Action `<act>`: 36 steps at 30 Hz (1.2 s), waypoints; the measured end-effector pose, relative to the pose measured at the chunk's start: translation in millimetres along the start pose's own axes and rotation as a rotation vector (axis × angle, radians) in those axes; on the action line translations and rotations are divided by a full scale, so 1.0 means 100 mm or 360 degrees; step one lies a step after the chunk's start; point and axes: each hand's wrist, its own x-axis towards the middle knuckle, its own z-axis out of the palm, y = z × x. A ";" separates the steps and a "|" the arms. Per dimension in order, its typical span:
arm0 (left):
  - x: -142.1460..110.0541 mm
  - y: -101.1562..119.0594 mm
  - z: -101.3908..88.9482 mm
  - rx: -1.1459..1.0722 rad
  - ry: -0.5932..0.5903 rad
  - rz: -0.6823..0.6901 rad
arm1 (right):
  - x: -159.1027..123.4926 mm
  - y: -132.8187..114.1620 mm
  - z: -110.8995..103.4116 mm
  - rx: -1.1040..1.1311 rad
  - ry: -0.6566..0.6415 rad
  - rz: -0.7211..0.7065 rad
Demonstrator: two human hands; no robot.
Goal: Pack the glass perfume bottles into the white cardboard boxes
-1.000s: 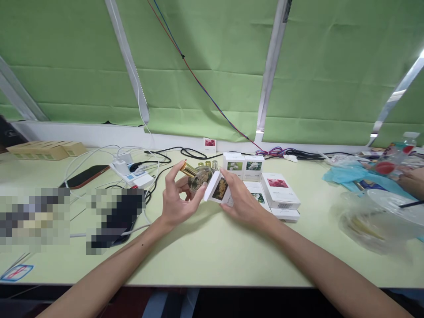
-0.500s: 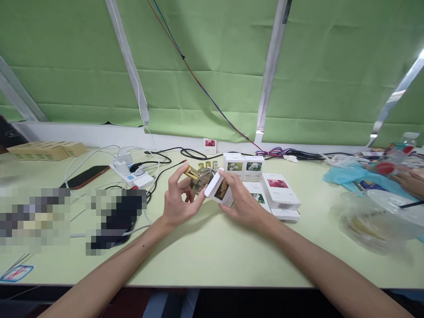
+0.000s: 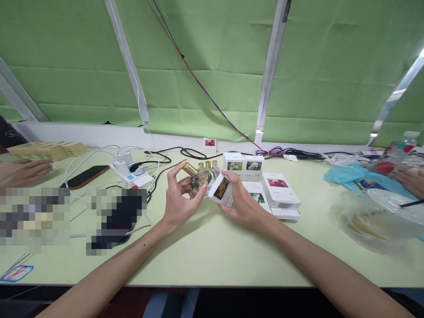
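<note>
My left hand (image 3: 178, 201) grips a round clear glass bottle (image 3: 198, 180) with a gold cap, tilted up to the left, looking like a perfume bottle. My index finger rests at the cap's top and the thumb presses the glass. In my right hand (image 3: 244, 201) is a small white box (image 3: 222, 190) with a dark picture with golden flowers on its side. The bottle's lower end meets the near edge of the box; whether it goes inside, I cannot tell. Just behind the bottle stand several small gold and silver caps (image 3: 208, 164).
White boxes with flower pictures (image 3: 280, 191) stand and lie right of my hands. Left are a power strip (image 3: 130, 174), cables and a phone (image 3: 88, 176). Another person's hand (image 3: 24, 173) is at far left, another (image 3: 410, 179) at far right, beyond a plastic container (image 3: 374, 221).
The white box has turned and tipped slightly in my right hand, and the bottle shows more of its glass beside it. Another person's hand has appeared at the far left.
</note>
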 end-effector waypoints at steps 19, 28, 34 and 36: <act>0.02 0.02 -0.02 0.0014 -0.0167 -0.0039 | 0.02 -0.13 -0.01 -0.0097 -0.0170 0.0159; -0.02 0.01 -0.01 0.0085 -0.0187 0.0117 | 0.02 -0.14 0.01 -0.0157 -0.0152 0.0155; -0.02 0.03 0.00 0.0114 -0.0167 0.0135 | 0.02 -0.13 0.03 -0.0188 -0.0121 0.0155; -0.02 0.03 0.00 0.0116 -0.0147 0.0113 | 0.02 -0.12 0.03 -0.0172 -0.0100 0.0160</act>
